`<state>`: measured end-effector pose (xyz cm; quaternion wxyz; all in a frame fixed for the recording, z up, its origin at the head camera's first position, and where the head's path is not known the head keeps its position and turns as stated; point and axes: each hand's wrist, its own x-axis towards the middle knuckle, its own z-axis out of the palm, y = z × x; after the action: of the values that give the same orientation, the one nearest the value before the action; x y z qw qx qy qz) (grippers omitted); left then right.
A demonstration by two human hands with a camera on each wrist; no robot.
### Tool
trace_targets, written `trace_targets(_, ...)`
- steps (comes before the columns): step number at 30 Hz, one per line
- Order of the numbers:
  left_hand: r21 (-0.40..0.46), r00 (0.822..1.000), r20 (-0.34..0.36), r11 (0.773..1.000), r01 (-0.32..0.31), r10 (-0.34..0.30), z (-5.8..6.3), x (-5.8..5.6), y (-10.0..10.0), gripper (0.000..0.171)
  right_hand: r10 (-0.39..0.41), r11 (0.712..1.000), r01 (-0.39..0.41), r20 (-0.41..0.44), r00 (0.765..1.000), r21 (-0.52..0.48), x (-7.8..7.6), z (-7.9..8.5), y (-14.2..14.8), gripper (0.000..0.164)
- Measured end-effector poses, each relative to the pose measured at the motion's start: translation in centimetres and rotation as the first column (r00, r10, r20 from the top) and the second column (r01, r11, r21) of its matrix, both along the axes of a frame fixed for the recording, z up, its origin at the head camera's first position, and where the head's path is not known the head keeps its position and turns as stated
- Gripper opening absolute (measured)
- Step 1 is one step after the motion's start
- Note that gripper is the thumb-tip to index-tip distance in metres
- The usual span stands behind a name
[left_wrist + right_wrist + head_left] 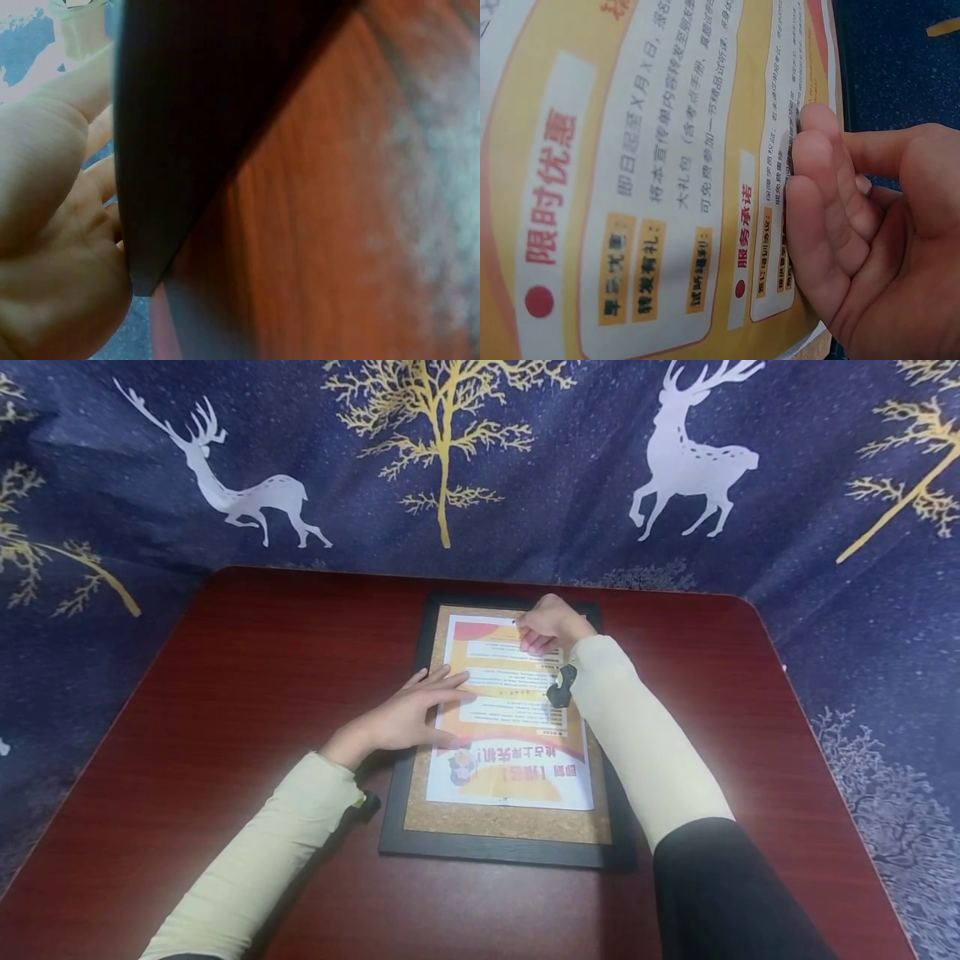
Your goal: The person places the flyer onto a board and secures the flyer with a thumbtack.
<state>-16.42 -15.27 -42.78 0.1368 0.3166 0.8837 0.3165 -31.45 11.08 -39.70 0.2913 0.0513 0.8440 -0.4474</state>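
A printed flyer (510, 763) in orange, pink and white lies on a black-framed cork board (495, 823), its large print upside down in the head view. My left hand (401, 714) rests with extended fingers over the flyer's left edge and the board frame. In the left wrist view, the palm (52, 225) is beside the dark frame (172, 120). At the flyer's top edge, my right hand (551, 625) pinches a small dark pushpin (515, 622). The right wrist view shows that hand's curled fingers (817, 232) against the flyer (660, 187); its fingertip contact is hidden there.
The board lies on a reddish-brown wooden table (300, 635). Behind the table hangs a dark blue cloth (480, 543) with white deer and golden trees. A small dark mark (504, 799) shows at the flyer's near edge.
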Motion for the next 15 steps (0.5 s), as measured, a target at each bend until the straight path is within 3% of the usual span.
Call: trace_targets(15,-0.011,1.000,-0.006,1.000,-0.005,0.005,-0.13,-0.01,-0.01,0.072,-0.006,0.997,0.012,-0.091,0.996,0.074,0.88,0.04,-0.30,0.023)
